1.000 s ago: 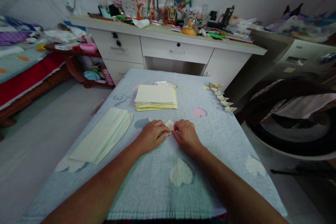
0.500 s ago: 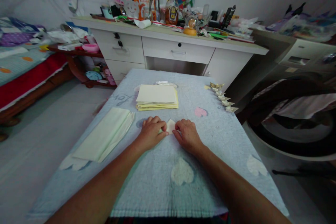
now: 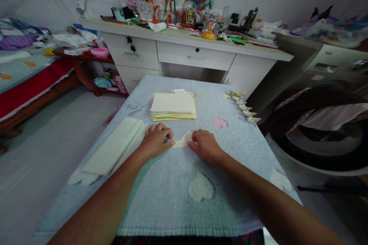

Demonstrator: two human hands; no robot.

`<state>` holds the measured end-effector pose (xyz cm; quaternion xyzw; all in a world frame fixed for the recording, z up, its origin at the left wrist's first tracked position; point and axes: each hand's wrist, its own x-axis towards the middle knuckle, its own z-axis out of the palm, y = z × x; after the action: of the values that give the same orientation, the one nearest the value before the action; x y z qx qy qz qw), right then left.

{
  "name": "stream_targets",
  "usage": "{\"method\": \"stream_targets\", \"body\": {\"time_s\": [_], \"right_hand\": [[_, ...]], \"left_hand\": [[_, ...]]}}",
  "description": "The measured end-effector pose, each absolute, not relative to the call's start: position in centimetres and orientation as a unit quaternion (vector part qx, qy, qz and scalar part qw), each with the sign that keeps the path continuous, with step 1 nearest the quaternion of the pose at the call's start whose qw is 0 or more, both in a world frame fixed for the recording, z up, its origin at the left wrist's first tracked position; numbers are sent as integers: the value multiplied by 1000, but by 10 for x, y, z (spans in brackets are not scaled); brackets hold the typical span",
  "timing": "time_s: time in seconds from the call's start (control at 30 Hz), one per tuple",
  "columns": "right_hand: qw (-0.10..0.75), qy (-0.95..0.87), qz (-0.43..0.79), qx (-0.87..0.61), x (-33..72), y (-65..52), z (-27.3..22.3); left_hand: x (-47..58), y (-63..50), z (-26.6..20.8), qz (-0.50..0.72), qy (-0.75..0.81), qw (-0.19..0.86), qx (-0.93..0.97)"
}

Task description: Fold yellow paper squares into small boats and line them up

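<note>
Between my hands lies a small piece of folded cream paper (image 3: 181, 141), peaked at the top, with a strip running out to the left. My left hand (image 3: 156, 139) has its fingers curled, its thumb tip on the strip's left end. My right hand (image 3: 205, 144) grips the paper's right side with bent fingers and thumb; that edge is hidden. Beyond the hands sits a stack of cream and yellow paper sheets (image 3: 172, 103). Left of my left hand lies a longer folded pale sheet bundle (image 3: 113, 147).
A blue patterned cloth (image 3: 161, 199) covers the table. Several small folded paper pieces (image 3: 247, 113) form a row near its right edge. Behind stands a cluttered white desk (image 3: 195, 55); a front-loading washing machine (image 3: 324, 72) is at the right, a bed (image 3: 34, 69) at the left.
My left hand has moved left, away from my right hand, and more of the paper's left strip now shows. My right hand has stayed almost in place.
</note>
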<state>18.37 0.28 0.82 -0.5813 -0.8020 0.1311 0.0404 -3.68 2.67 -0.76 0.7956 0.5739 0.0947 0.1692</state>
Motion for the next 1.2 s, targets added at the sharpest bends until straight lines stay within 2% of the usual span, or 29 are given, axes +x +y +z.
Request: {"method": "stream_targets", "body": {"time_s": [0.2, 0.77, 1.0, 1.2], "right_hand": [[10, -785, 81, -615, 170, 3, 9], [78, -801, 41, -592, 174, -6, -1], [135, -830, 91, -534, 172, -4, -6], [155, -816, 104, -548, 170, -5, -8]], "left_hand": [[-30, 23, -7, 116, 548, 191, 806], [-28, 25, -11, 123, 553, 218, 795], [-27, 22, -8, 128, 549, 231, 793], [-27, 22, -9, 128, 544, 213, 801]]}}
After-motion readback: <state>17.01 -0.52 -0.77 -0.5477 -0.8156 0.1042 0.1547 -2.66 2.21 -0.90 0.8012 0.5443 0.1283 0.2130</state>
